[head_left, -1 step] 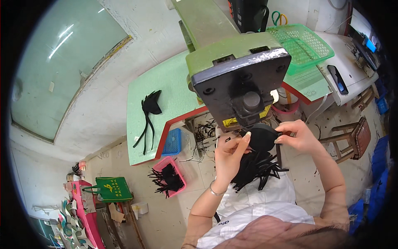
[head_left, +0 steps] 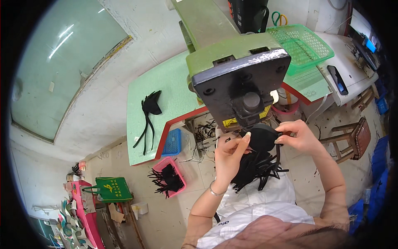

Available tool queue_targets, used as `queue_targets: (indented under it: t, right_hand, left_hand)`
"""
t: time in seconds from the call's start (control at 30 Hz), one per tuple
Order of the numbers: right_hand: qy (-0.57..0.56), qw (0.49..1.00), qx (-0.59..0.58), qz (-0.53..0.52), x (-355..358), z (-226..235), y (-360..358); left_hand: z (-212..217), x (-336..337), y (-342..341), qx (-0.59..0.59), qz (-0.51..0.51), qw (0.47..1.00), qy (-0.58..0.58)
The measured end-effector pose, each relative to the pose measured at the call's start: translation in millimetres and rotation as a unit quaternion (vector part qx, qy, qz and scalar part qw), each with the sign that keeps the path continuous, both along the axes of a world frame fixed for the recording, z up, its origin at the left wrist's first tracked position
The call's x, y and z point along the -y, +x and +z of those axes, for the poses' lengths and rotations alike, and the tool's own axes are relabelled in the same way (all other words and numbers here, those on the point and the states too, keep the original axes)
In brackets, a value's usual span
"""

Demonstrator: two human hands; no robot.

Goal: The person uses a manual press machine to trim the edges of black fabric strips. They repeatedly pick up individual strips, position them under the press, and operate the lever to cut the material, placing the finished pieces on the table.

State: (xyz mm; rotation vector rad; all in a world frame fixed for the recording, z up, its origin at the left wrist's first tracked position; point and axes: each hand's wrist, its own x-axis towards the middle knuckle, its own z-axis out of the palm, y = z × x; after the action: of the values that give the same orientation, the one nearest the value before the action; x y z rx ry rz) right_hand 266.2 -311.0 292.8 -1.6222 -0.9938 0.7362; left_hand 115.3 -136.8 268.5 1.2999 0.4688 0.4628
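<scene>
Black piece (head_left: 263, 139), rounded, is held just in front of the green machine (head_left: 236, 58). The hands are apart, both clamped on it: the left hand (head_left: 230, 155) pinches its left edge with the thumb on top, the right hand (head_left: 300, 137) grips its right edge. Black strips (head_left: 255, 170) bunch over the white clothing (head_left: 265, 203). A strapped piece (head_left: 154, 104) lies on the tabletop (head_left: 178, 83), left of the machine

pretty clearly a small workshop, probably sewing: big green industrial machine (head_left: 236, 54) by a green-topped worktable (head_left: 178, 89), black strap scraps (head_left: 206, 132) on the tiled floor (head_left: 159, 216), pink plastic basket (head_left: 180, 169) of black strappy pieces (head_left: 171, 178), scuffed wall (head_left: 99, 108)
</scene>
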Motion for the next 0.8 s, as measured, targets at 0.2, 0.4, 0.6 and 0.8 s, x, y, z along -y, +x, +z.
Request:
queue_targets:
  t: [0.2, 0.4, 0.6, 0.8]
  right_hand:
    - [-0.011, 1.000, -0.007, 0.014, -10, 11, 0]
    - [-0.024, 0.998, -0.014, 0.056, -41, 24, 5]
    - [-0.056, 0.990, -0.042, 0.120, -67, 38, 10]
    - [-0.171, 0.975, 0.016, 0.145, -75, 64, 26]
  left_hand:
    - [2, -4, -4, 0.014, 0.013, 1.000, 0.000]
    - [-2, -9, -18, 0.044, 0.041, 0.998, -0.010]
    - [29, -39, -15, -0.097, -0.098, 0.974, 0.181]
    - [27, -48, -13, -0.041, -0.099, 0.981, 0.162]
